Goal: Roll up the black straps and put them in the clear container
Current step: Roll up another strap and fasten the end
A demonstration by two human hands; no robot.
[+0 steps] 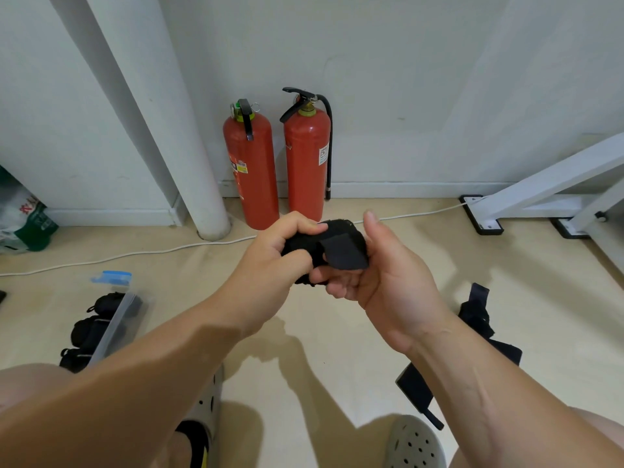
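Both hands hold one black strap [337, 246] rolled into a thick bundle above the floor, its flat end flap sticking out toward me. My left hand [280, 261] grips the roll's left side with curled fingers. My right hand [381, 278] cups it from the right and below, thumb raised. The clear container [113, 324] with a blue clip stands on the floor at lower left, with several rolled black straps [91, 327] inside. Another unrolled black strap [472, 336] lies on the floor at right, partly hidden behind my right forearm.
Two red fire extinguishers [251, 167] stand against the wall ahead, beside a white pipe [189, 136]. A white cable [135, 253] runs across the beige floor. A white frame's feet [483, 214] sit at right. My sandalled feet [413, 444] are at the bottom.
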